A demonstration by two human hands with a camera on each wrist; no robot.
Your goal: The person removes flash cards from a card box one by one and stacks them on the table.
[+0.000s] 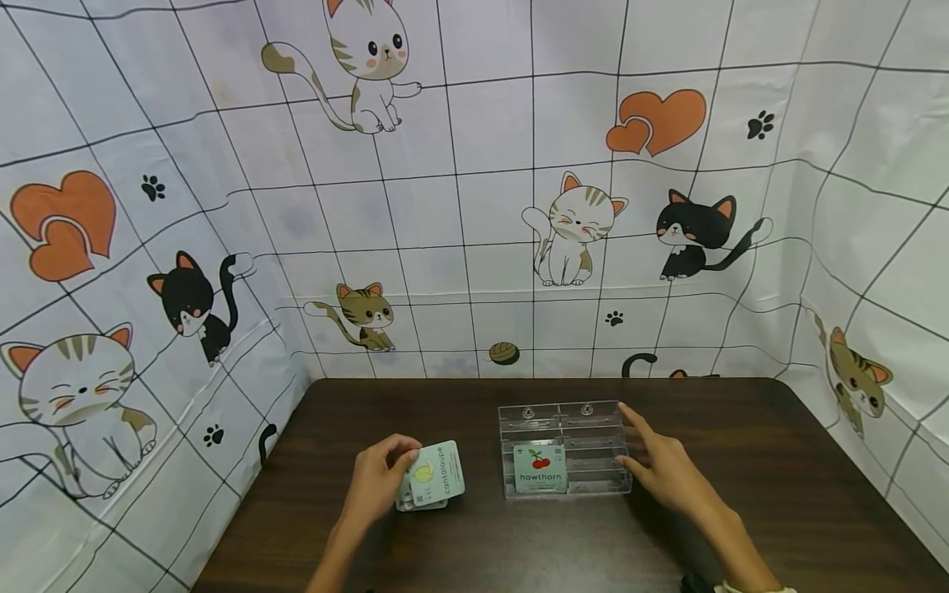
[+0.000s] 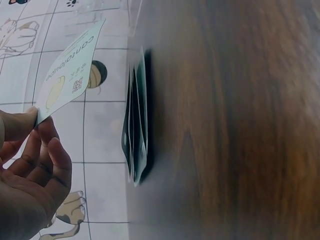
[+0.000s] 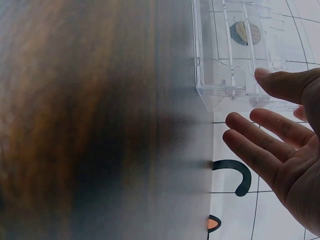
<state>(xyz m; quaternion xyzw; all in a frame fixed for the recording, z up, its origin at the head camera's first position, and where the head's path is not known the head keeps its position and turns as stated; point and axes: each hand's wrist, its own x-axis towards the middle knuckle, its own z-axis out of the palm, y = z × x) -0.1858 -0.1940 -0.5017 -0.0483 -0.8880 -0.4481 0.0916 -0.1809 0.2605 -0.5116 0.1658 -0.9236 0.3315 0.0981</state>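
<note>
My left hand (image 1: 376,482) pinches a pale green card printed "cantaloupe" (image 1: 437,473) by its edge, between thumb and finger. In the left wrist view that card (image 2: 72,72) stands tilted, raised above a small stack of several cards (image 2: 136,120) lying on the table. To the right is a clear plastic card holder (image 1: 596,478) with rows of compartments. A "hawthorn" card (image 1: 540,469) with red fruit sits in its front left compartment. At the holder's right side is my right hand (image 1: 667,469), fingers spread and fairly straight, thumb at the edge; whether they touch it I cannot tell.
Everything lies on a dark wooden table (image 1: 415,552). Behind it and at both sides hangs a white sheet (image 1: 489,222) with a grid and cartoon cats. The holder's back edge has two small round fittings.
</note>
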